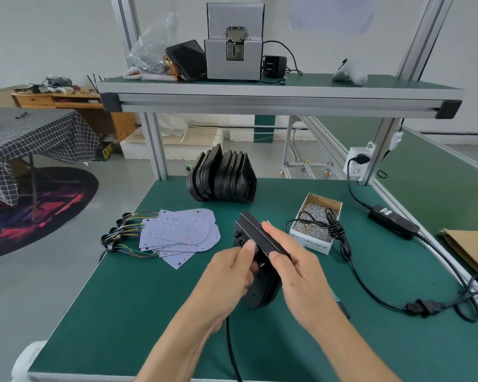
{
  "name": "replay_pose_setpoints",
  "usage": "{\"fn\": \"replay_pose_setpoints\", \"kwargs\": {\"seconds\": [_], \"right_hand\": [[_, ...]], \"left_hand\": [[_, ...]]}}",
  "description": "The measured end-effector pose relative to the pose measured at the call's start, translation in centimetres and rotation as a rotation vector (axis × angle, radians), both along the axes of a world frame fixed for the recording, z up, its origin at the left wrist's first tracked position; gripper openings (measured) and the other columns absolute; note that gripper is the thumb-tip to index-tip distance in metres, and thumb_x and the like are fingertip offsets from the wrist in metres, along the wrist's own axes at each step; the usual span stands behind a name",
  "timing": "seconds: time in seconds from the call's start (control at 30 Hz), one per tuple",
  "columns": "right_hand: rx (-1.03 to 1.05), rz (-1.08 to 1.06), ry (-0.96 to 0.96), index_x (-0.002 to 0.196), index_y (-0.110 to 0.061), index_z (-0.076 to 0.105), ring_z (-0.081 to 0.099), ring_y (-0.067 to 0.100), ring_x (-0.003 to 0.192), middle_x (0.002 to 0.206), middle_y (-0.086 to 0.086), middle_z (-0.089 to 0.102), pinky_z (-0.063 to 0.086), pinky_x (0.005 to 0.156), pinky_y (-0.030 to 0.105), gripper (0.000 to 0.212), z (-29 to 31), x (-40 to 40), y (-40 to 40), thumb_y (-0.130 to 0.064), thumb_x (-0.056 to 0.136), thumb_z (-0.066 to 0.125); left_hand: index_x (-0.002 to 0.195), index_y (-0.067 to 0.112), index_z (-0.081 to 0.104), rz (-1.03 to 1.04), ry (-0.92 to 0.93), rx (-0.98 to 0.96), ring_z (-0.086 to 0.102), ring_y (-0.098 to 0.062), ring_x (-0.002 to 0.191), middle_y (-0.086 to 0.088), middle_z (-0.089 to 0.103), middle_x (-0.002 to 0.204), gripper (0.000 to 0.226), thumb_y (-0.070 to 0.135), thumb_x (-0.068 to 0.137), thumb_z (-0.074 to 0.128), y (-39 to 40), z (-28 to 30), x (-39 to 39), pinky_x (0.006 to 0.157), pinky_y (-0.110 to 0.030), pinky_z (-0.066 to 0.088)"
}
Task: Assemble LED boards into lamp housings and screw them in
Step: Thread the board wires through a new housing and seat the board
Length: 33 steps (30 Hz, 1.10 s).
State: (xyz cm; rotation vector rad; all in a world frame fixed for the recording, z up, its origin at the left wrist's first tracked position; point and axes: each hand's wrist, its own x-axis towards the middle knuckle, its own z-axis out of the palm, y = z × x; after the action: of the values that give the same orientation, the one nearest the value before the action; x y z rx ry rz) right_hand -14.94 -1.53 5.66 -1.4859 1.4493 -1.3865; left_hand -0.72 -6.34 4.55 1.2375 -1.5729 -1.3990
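Observation:
Both hands hold one black lamp housing tilted on edge above the middle of the green mat. My left hand pinches its left side with thumb and fingers. My right hand grips its flat top edge from the right. Several white LED boards with coloured wire tails lie fanned out to the left. A row of black housings stands on edge at the back of the mat. An open cardboard box of screws sits to the right of my hands.
A black cable lies across the screw box and runs right to a power adapter and a wall socket. A screw feeder machine stands on the upper shelf. Brown cardboard lies at the right edge.

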Motion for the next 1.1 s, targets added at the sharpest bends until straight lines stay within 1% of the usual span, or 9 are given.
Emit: {"fn": "replay_pose_setpoints", "kwargs": {"seconds": [0.17, 0.33, 0.53, 0.63, 0.73, 0.9, 0.97, 1.03, 1.1], "right_hand": [[-0.030, -0.001, 0.038, 0.134, -0.050, 0.052, 0.056, -0.012, 0.124, 0.128, -0.037, 0.063, 0.024, 0.128, 0.046, 0.051, -0.4, 0.2, 0.0, -0.020, 0.094, 0.045], [-0.052, 0.023, 0.035, 0.141, -0.047, 0.051, 0.051, -0.005, 0.135, 0.135, -0.028, 0.063, 0.023, 0.127, 0.047, 0.053, -0.9, 1.2, 0.1, -0.021, 0.095, 0.045], [-0.016, 0.218, 0.238, 0.160, -0.037, 0.031, 0.006, -0.015, 0.151, 0.148, -0.057, 0.020, -0.005, 0.129, 0.030, 0.071, -0.1, 1.2, -0.1, -0.052, 0.093, 0.050], [-0.004, 0.262, 0.219, 0.162, -0.045, 0.016, 0.006, -0.008, 0.154, 0.162, -0.041, 0.017, 0.004, 0.129, 0.038, 0.092, 0.0, -0.5, 0.0, -0.063, 0.087, 0.065], [0.091, 0.296, 0.226, 0.161, -0.052, 0.000, 0.001, -0.017, 0.150, 0.163, -0.042, 0.003, 0.013, 0.121, 0.022, 0.125, -0.1, -1.7, -0.1, -0.075, 0.067, 0.079], [0.097, 0.266, 0.339, 0.158, -0.054, -0.013, 0.013, -0.024, 0.144, 0.155, -0.049, 0.009, 0.027, 0.104, 0.009, 0.137, -0.7, -0.9, 0.1, -0.069, 0.063, 0.085], [0.096, 0.150, 0.316, 0.159, -0.052, -0.011, 0.016, -0.028, 0.139, 0.146, -0.055, 0.012, 0.030, 0.099, 0.003, 0.137, -1.2, -0.4, 0.1, -0.072, 0.062, 0.083], [0.125, 0.003, 0.251, 0.161, -0.047, -0.007, 0.018, -0.032, 0.132, 0.137, -0.059, 0.012, 0.029, 0.100, 0.004, 0.137, -1.5, 0.1, 0.0, -0.078, 0.058, 0.077], [0.162, -0.142, 0.201, 0.159, -0.044, 0.004, 0.030, -0.014, 0.135, 0.140, -0.039, 0.024, 0.031, 0.106, 0.020, 0.130, -1.9, 0.6, -0.5, -0.082, 0.055, 0.071]], "left_hand": [[0.080, 0.014, 0.051, -0.040, 0.092, 0.123, 0.017, -0.020, 0.059, 0.002, 0.027, 0.061, 0.049, 0.056, 0.106, 0.044, -0.1, 0.3, 0.2, 0.050, -0.025, 0.017], [0.076, 0.019, 0.047, -0.062, 0.123, 0.182, 0.014, -0.016, 0.054, 0.004, 0.024, 0.059, 0.049, 0.058, 0.106, 0.041, -0.2, 0.5, 0.9, 0.049, -0.025, 0.014], [0.080, 0.019, 0.054, -0.045, 0.134, 0.156, 0.018, -0.015, 0.050, 0.004, 0.032, 0.056, 0.046, 0.062, 0.095, 0.048, -1.0, 0.5, 3.0, 0.048, -0.024, 0.017], [0.071, 0.021, 0.055, -0.079, 0.363, 0.162, 0.016, -0.010, 0.044, 0.005, 0.033, 0.054, 0.037, 0.052, 0.091, 0.050, -1.8, 0.8, 4.4, 0.042, -0.019, 0.018], [0.055, 0.026, 0.046, -0.157, 0.566, 0.235, 0.016, -0.006, 0.039, 0.012, 0.024, 0.046, 0.047, 0.048, 0.096, 0.047, -2.5, 1.5, 5.2, 0.041, -0.019, 0.019], [0.049, 0.025, 0.043, -0.143, 0.609, 0.325, 0.021, -0.004, 0.036, 0.014, 0.031, 0.045, 0.045, 0.047, 0.083, 0.063, -3.3, 1.6, 4.0, 0.034, -0.017, 0.025], [0.052, 0.023, 0.062, -0.071, 0.552, 0.265, 0.042, -0.007, 0.036, 0.013, 0.052, 0.049, 0.047, 0.048, 0.092, 0.058, -3.6, 1.5, 2.9, 0.034, -0.019, 0.035], [0.083, 0.033, 0.082, 0.011, 0.361, 0.119, 0.074, -0.011, 0.068, 0.009, 0.078, 0.082, 0.058, 0.053, 0.108, 0.033, -4.1, 0.9, 1.6, 0.056, -0.022, 0.057], [0.118, 0.038, 0.074, 0.092, 0.268, 0.025, 0.074, -0.022, 0.102, 0.004, 0.078, 0.111, 0.062, 0.068, 0.105, 0.021, -4.2, -0.2, 0.8, 0.093, -0.036, 0.058]]}}
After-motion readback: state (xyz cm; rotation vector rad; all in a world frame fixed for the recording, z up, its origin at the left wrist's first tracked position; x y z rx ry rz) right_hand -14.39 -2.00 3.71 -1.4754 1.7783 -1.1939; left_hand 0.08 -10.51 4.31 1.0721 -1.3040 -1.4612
